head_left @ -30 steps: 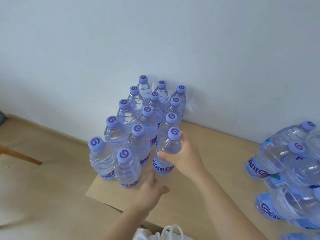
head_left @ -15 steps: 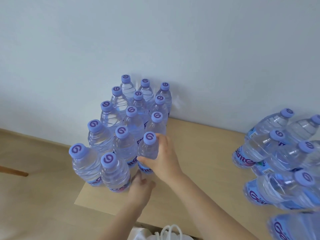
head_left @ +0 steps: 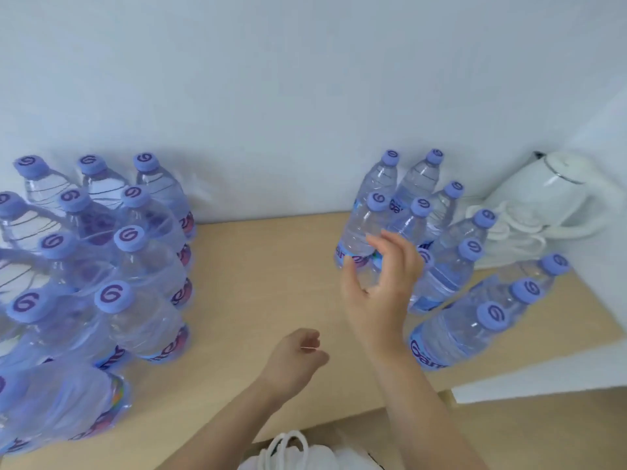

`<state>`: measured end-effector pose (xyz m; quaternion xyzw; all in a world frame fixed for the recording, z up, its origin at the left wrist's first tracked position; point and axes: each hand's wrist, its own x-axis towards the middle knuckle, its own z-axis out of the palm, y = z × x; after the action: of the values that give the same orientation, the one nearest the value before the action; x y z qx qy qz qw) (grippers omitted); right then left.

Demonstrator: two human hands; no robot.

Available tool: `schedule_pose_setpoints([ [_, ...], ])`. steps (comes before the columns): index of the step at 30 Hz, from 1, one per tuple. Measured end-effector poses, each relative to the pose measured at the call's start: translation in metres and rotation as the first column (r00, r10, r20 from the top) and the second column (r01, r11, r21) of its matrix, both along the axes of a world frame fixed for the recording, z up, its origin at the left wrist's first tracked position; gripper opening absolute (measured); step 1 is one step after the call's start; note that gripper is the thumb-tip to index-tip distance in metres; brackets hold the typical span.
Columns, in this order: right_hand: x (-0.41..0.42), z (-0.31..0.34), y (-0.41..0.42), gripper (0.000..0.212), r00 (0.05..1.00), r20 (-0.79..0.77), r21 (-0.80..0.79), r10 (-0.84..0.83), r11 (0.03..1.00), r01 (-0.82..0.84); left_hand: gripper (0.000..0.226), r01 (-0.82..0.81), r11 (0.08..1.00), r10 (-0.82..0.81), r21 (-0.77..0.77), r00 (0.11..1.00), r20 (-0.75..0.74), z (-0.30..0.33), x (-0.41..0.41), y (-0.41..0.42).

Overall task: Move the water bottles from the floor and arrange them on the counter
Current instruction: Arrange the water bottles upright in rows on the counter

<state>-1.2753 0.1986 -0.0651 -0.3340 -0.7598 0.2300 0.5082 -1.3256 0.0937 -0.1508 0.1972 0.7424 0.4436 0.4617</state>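
Right hand raised over bench, fingers spread wide, holding nothing, just in front of nearest bottle of right cluster. Left hand low near bench front edge, fingers curled loosely, gripping nothing. Left cluster stands upright against wall, well apart from right cluster. White kettle in far right corner.
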Motion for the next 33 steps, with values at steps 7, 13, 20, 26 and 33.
schedule_pose_setpoints([
  [7,0.045,-0.036,0.059,0.058,0.995,0.097,-0.504,-0.013,0.861,0.06,0.052,0.155,0.988,-0.154,0.003,0.986,-0.058,0.001,0.025,0.053],
  [13,0.043,-0.041,0.068,0.041,0.996,0.085,-0.485,0.012,0.874,0.031,0.067,0.117,0.993,-0.12,-0.026,0.985,-0.127,-0.005,0.017,0.056],
  [20,0.027,0.005,0.066,0.04,0.988,-0.036,-0.66,0.148,0.739,-0.135,0.079,-0.019,0.98,0.011,0.197,0.999,0.041,0.004,0.029,0.031],
  [26,-0.003,0.015,0.038,0.055,0.915,0.026,-0.817,0.402,0.536,-0.212,0.06,-0.22,0.931,0.18,0.29,0.971,0.159,0.015,0.038,-0.023],
  [33,-0.018,0.014,-0.011,0.083,0.722,-0.22,-0.899,0.656,0.151,-0.411,0.055,-0.133,0.927,-0.078,0.351,0.847,0.525,0.025,0.017,-0.097],
])
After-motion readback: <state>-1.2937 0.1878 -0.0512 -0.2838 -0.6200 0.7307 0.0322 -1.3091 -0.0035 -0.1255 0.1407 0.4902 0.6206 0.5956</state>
